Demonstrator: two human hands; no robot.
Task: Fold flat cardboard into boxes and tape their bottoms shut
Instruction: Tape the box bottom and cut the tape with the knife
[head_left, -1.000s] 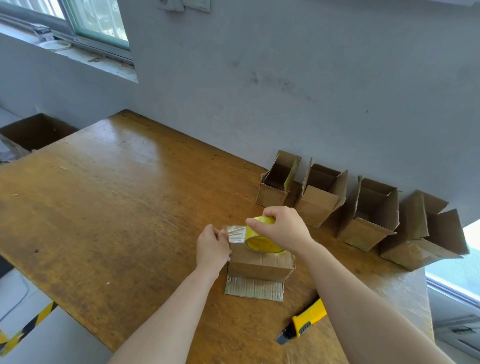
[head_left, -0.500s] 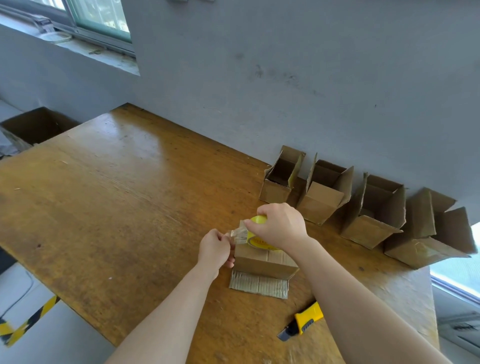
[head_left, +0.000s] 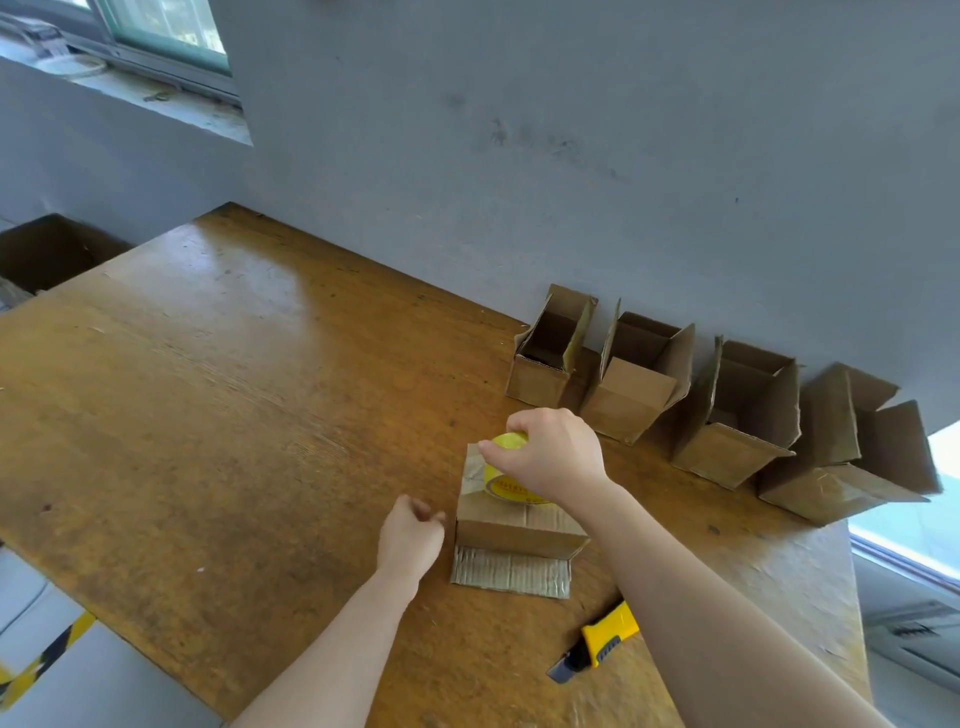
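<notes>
A small cardboard box (head_left: 519, 527) stands bottom-up on the wooden table (head_left: 234, 415), with one flap (head_left: 511, 574) lying flat toward me. My right hand (head_left: 550, 457) grips a yellow tape roll (head_left: 506, 486) resting on top of the box. A strip of clear tape (head_left: 474, 470) lies over the box's left top edge. My left hand (head_left: 410, 535) sits right at the box's left side with its fingers curled. I see nothing held in it.
Several folded open boxes (head_left: 639, 384) stand in a row along the grey wall at the back right. A yellow utility knife (head_left: 597, 647) lies near the table's front edge. A larger brown carton (head_left: 47, 252) sits beyond the table's left end.
My left hand has let go of the tape end and dropped to the box's left side. My right hand has moved the roll back across the box top.
</notes>
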